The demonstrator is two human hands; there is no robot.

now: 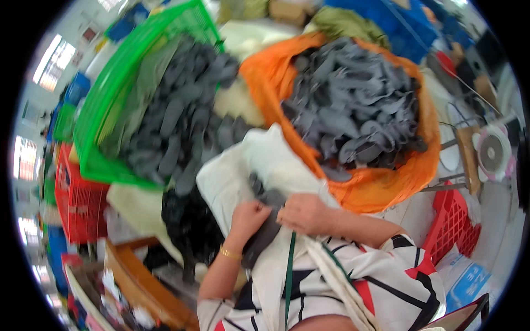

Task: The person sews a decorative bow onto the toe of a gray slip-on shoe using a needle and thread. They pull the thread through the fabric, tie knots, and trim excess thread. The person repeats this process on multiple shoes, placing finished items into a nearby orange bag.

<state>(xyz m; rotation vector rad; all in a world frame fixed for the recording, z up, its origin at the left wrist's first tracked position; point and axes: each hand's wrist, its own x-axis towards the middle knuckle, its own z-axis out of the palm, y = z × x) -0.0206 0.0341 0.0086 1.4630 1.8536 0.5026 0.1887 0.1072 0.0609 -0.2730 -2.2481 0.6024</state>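
Observation:
On my lap, both hands work at a dark grey, soft-looking, sole-shaped piece (259,244). My left hand (248,219) pinches it from the left, thumb and fingers pressed together. Close by on the other side, my right hand (307,213) has its fingers curled in on its upper edge. The fingertips are slightly blurred, and the hands hide part of the piece. Beneath it lies a white cloth-like pad or bag (221,175). Similar dark grey pieces (172,113) spill from a green crate (96,124) toward my lap.
An orange bag (381,194) full of loose grey pieces (353,105) stands ahead to the right. Red crates (80,201) are on the left, another red basket (444,220) on the right. A black plastic bag (187,220), wooden furniture (141,278) and a white fan (493,150) stand around me.

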